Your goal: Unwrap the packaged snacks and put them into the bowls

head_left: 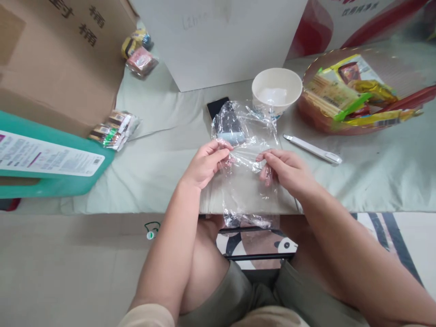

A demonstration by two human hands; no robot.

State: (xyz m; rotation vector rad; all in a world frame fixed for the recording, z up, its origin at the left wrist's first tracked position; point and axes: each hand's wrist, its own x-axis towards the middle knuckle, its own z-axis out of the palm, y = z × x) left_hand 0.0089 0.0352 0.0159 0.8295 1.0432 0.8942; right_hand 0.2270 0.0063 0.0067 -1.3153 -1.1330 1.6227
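Note:
Between my hands a clear plastic bag (250, 193) is stretched, its lower end hanging past the table's front edge. My left hand (207, 162) pinches its left side, thumb against fingers. On the other side my right hand (284, 169) grips the bag between thumb and forefinger, with the other fingers seen through the film. Behind the bag lies a dark phone (218, 107), partly covered by the crinkled film. A white paper bowl (276, 88) stands just beyond, and the bag's upper edge overlaps its front. To the right of my right hand lies a white utility knife (313, 149).
A pinkish see-through basket (316, 120) of packaged snacks stands at the right. Small wrapped snacks (116, 130) lie at the left beside a cardboard box (68, 59) and a green container (81, 181). A white box (225, 41) stands at the back.

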